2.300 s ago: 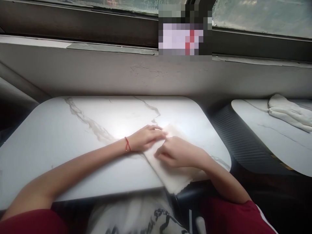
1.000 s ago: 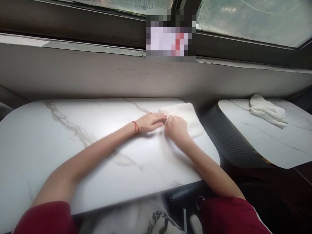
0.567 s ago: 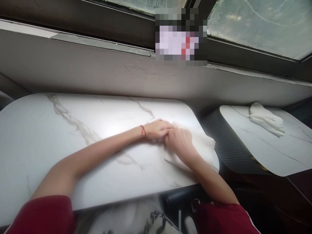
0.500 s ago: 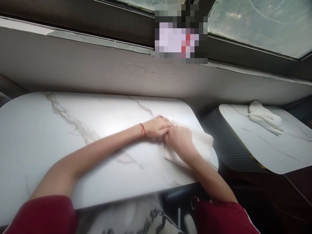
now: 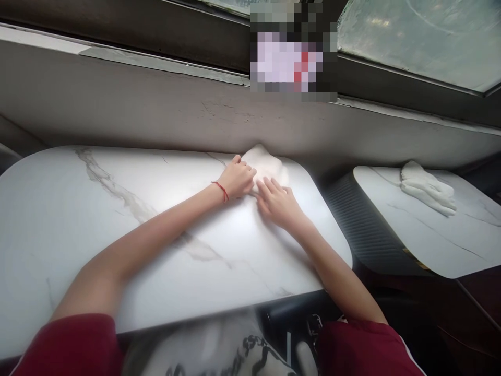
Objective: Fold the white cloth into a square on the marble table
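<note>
A white cloth (image 5: 265, 166) lies bunched at the far edge of the white marbled table (image 5: 117, 250), a corner of it reaching toward the wall. My left hand (image 5: 237, 177), with a red string bracelet at the wrist, is closed with curled fingers on the cloth's left side. Against its near right side rests my right hand (image 5: 278, 202), its fingers stretched out and laid on the fabric. The two hands are close together, a small gap between them.
A second marbled table (image 5: 422, 235) stands to the right across a dark gap, with another folded white cloth (image 5: 427, 189) on it. Behind both runs a grey wall (image 5: 156, 109) below a dark window frame. A patterned cushioned shape sits under the near table edge.
The cloth has moved from the table's right end to its far edge and is more bunched. My left hand has shifted up and left; my right hand has gone from curled to stretched fingers.
</note>
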{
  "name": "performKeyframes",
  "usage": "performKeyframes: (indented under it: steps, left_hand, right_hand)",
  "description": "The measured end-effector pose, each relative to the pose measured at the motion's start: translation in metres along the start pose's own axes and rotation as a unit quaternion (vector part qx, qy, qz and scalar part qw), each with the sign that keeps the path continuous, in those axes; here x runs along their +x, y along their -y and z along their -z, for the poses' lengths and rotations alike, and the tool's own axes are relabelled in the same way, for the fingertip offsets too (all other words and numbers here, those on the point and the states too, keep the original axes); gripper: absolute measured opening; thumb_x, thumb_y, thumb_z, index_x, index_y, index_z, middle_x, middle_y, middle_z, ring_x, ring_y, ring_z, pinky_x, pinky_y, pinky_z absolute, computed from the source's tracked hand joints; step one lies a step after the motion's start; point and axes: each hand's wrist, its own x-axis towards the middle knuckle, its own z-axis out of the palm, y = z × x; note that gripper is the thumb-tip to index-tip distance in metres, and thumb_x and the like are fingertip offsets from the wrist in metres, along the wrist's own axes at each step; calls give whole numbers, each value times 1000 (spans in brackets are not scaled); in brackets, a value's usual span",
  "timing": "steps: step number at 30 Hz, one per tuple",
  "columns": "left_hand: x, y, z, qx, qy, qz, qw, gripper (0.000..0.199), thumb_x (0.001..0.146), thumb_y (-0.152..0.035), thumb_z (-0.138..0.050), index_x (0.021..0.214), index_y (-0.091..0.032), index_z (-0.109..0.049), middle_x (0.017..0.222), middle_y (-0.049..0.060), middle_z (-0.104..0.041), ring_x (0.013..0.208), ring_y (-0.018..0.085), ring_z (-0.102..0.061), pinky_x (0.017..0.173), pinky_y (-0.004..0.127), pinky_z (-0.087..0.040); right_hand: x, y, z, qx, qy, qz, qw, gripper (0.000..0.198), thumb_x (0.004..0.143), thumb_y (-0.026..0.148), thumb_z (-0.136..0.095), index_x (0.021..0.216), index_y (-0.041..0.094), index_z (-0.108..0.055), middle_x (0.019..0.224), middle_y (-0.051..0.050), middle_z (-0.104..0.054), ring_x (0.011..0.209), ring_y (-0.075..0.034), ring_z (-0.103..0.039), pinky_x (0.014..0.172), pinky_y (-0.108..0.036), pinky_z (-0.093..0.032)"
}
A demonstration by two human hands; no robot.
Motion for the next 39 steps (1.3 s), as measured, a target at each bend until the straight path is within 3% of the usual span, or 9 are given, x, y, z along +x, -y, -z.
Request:
performKeyframes:
  steps: [5, 11, 16, 21, 24, 28, 31, 35, 39]
  left_hand:
    - [1, 3, 1, -1, 30, 6, 1000, 24, 90, -16, -43, 86, -14, -67, 81, 15, -73, 78, 27, -66, 78, 42, -40]
    - [-1, 5, 8, -3, 62, 59, 996, 32, 93, -20, -45, 118, -7, -60, 91, 15, -73, 82, 27, -68, 75, 38, -41]
    - [-1, 2, 15, -17, 79, 78, 994, 30, 91, -21, -50, 115, -9, -63, 115, 17, -68, 91, 27, -68, 69, 36, -42]
    - [2, -7, 23, -29, 99, 75, 992, 29, 90, -22, -51, 111, -11, -68, 112, 13, -71, 94, 27, -68, 64, 34, -41]
    - [0, -16, 32, -65, 124, 56, 989, 23, 87, -26, -56, 100, -16, -72, 103, 9, -74, 87, 24, -68, 63, 32, -40]
    - [-3, -33, 46, -133, 203, 24, 970, 17, 80, -30, -61, 86, -19, -73, 86, 6, -75, 78, 21, -66, 63, 30, -39]
    - [-3, -42, 54, -212, 306, -15, 928, 19, 75, -36, -67, 82, -20, -73, 77, 3, -73, 72, 20, -64, 62, 30, -40]
    - [-3, -48, 62, -275, 394, -30, 876, 25, 68, -45, -75, 82, -24, -73, 71, -2, -70, 71, 18, -63, 65, 29, -42]
    - [-2, -50, 66, -255, 411, -16, 875, 29, 62, -42, -78, 87, -29, -73, 83, -4, -73, 82, 19, -64, 69, 27, -42]
  right_hand:
    - [19, -21, -10, 51, -27, 33, 998, 48, 104, 27, -27, 142, 14, -53, 149, -20, -52, 139, -30, -43, 109, -47, -31]
    - [33, -40, -16, 109, -34, 8, 993, 49, 105, 29, -25, 145, 15, -50, 153, -18, -48, 140, -27, -43, 106, -40, -31]
    - [36, -41, 1, 88, -9, -37, 995, 42, 104, 26, -27, 118, 15, -64, 115, -15, -70, 105, -25, -59, 87, -33, -32]
    - [25, -20, 26, -4, 60, -71, 996, 36, 101, 20, -32, 119, 8, -60, 90, -14, -73, 77, -23, -61, 69, -31, -27]
    - [10, -2, 39, -17, 107, -88, 990, 32, 99, 20, -33, 101, 11, -65, 78, -12, -70, 60, -20, -54, 59, -31, -22]
    - [-8, 7, 57, 50, 141, -36, 988, 32, 95, 22, -39, 71, 17, -60, 62, -7, -61, 52, -15, -44, 55, -31, -22]
    - [-16, 0, 68, 170, 216, 13, 961, 42, 96, 28, -42, 56, 19, -52, 51, -2, -54, 48, -12, -43, 53, -29, -26]
    - [-20, -10, 76, 315, 283, 49, 905, 46, 99, 37, -41, 65, 18, -64, 48, 1, -55, 45, -11, -52, 54, -26, -35]
    - [-23, -7, 75, 320, 223, 118, 913, 39, 99, 33, -42, 75, 17, -68, 51, 2, -57, 45, -9, -45, 53, -26, -32]
